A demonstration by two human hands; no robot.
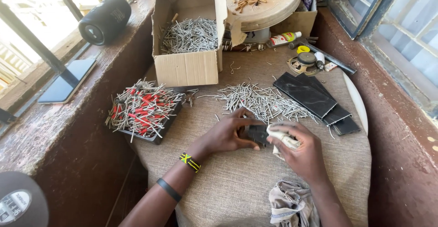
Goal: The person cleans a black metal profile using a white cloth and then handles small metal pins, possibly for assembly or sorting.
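Two hands meet at the centre of the cloth-covered table (237,186). The left hand (226,133) grips a small dark block (258,133); the right hand (301,151) presses a pale rag (284,141) against it. Loose metal pins (260,101) lie just beyond, black strips (315,97) to the right, and a tray of red-tipped pins (143,110) to the left.

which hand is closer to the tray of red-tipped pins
Left. The left hand sits on the cloth-covered table just right of the tray of red-tipped pins, holding a small dark block. The right hand is farther right, gripping a rag.
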